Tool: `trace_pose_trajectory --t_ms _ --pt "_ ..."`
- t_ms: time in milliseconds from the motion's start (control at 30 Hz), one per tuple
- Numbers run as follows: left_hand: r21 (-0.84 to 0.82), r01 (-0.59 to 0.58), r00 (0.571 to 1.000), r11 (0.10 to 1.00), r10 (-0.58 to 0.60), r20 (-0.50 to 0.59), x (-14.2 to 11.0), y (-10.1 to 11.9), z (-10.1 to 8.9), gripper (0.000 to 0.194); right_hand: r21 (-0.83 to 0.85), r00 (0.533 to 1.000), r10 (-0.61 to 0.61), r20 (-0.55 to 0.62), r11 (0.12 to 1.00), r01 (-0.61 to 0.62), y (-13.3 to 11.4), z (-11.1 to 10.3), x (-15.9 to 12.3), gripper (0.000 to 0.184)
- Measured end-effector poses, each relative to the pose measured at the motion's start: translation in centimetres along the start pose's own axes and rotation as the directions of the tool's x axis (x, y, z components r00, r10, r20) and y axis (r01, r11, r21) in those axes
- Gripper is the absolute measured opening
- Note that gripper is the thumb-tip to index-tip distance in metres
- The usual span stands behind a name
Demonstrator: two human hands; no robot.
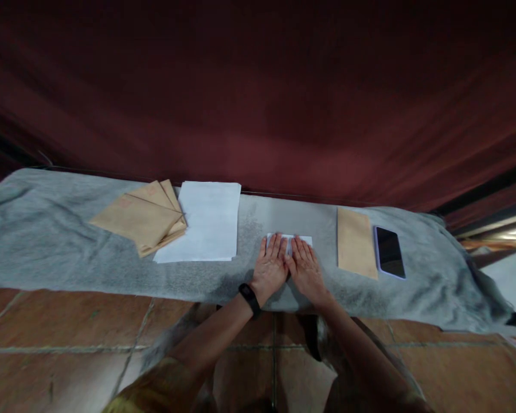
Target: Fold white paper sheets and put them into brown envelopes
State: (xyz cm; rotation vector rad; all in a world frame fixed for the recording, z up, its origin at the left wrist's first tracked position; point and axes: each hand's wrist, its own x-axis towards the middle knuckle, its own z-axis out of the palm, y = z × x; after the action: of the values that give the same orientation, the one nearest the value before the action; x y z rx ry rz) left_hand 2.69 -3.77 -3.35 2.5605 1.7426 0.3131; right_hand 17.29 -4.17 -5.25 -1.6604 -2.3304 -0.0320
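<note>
Both of my hands lie flat, side by side, on a small piece of white paper (307,239) that looks folded. My left hand (270,269), with a black band on its wrist, covers the paper's left part, fingers stretched away from me. My right hand (305,269) presses on the right part, its thumb meeting the left one. Only the paper's far edge and a strip between the hands show. Left of my hands is a stack of white paper sheets (208,221). To the right lies a single brown envelope (356,244).
Several brown envelopes (140,221) are fanned out at the left, overlapping the white stack. A phone (389,252) with a pale purple edge lies right of the single envelope. Grey cloth (77,258) covers the narrow surface. Behind hangs a dark red curtain (258,115); the floor (69,327) is tiled.
</note>
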Motion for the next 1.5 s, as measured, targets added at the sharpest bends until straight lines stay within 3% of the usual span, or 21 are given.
trace_pose_trajectory --t_ms 367,1133,1333,1500 --pt "-0.044 0.041 0.998 0.998 -0.043 -0.041 -0.6 -1.2 -0.1 0.067 -0.087 0.993 0.007 -0.119 0.996 -0.017 1.8 0.3 -1.0 0.059" --pt "0.005 0.087 0.993 0.996 -0.086 -0.085 -1.1 -3.1 -0.4 0.067 -0.079 0.981 0.151 -0.123 0.984 -0.161 3.3 -0.2 -1.7 0.065" --pt "-0.034 0.077 0.985 0.996 -0.081 -0.150 -0.3 -2.6 -0.7 0.061 0.065 0.970 0.166 -0.176 0.985 -0.157 2.6 -1.0 -0.8 0.067" --pt "-0.098 -0.068 0.990 0.993 0.055 -0.129 0.3 -0.3 0.5 0.063 0.368 0.995 0.074 -0.068 0.929 -0.044 0.0 -1.4 0.6 0.061"
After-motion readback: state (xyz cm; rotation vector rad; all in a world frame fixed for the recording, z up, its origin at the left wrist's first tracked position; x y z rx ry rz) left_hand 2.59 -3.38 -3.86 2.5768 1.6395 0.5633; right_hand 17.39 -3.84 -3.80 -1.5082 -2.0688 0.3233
